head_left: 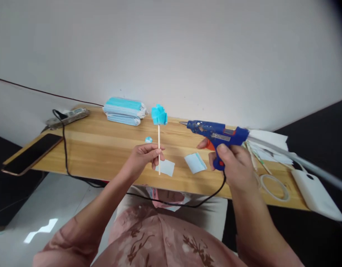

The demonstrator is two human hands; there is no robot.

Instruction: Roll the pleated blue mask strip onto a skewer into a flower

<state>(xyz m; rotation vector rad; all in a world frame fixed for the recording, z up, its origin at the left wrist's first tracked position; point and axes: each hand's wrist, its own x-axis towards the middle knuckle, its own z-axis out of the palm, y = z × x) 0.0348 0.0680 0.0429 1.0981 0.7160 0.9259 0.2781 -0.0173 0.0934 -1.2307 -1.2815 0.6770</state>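
My left hand pinches a thin wooden stick held upright, with a small blue flower-like bundle at its top. My right hand grips a blue glue gun by its handle, a finger at the orange trigger. The gun's nozzle points left toward the blue bundle, a short gap away. A glue stick juts from the gun's back to the right. Two cut pieces of blue mask cloth lie on the wooden table below the hands.
A stack of blue face masks sits by the wall. A power strip and a phone lie at the left. A tape ring, white power bank and papers lie at the right. The black cord hangs over the front edge.
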